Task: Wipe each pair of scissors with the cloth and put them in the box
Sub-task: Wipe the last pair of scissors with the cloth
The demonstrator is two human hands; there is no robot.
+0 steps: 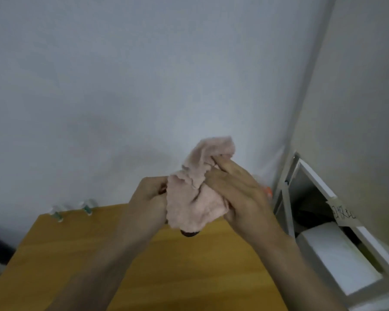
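1. Head view: two bare forearms reached up from the bottom of the frame and met above a yellow-orange wooden table [76, 254], against a plain pale wall.
2. The left hand [149, 194] was curled closed around something dark at the left edge of a crumpled pale pink fluffy cloth [193, 198], probably a handle, held to steady it.
3. The right hand [236, 191] pressed the cloth from the right side, fingers curled into its folds, seemingly squeezing the fabric around what lay inside.
4. The dark-handled scissors [189, 233] were almost wholly wrapped; only a small dark rounded part showed below the cloth, so this looked like the wiping step.
5. A white open-topped box [323, 248] stood on the right beside the table, close enough for dropping the scissors in.
6. Two small clear objects with green parts [73, 209] sat at the table's far left edge, too blurred to identify.
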